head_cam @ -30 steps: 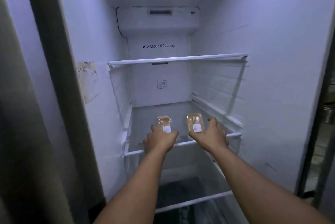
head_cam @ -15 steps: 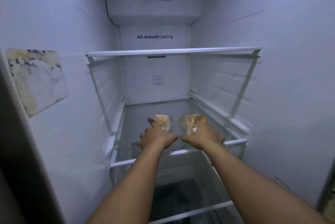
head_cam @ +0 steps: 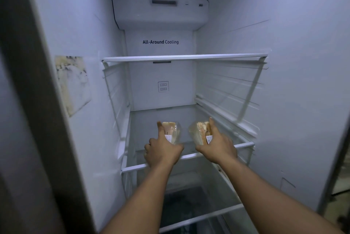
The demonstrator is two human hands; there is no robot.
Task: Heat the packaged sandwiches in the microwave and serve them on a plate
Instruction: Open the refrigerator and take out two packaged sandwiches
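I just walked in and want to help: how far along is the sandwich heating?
Early. Done: the fridge is open and each hand has a pack. In hand: the left hand holds the left sandwich pack, the right hand the right sandwich pack, both above the middle shelf. Left: microwaving and plating; neither microwave nor plate is in view.

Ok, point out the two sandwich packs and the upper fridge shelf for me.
left sandwich pack (head_cam: 171, 131): head view, on the clear wrap over the bread, above the label.
right sandwich pack (head_cam: 198, 131): head view, on the clear wrap left of the fingers.
upper fridge shelf (head_cam: 184, 57): head view, on its white front rim.
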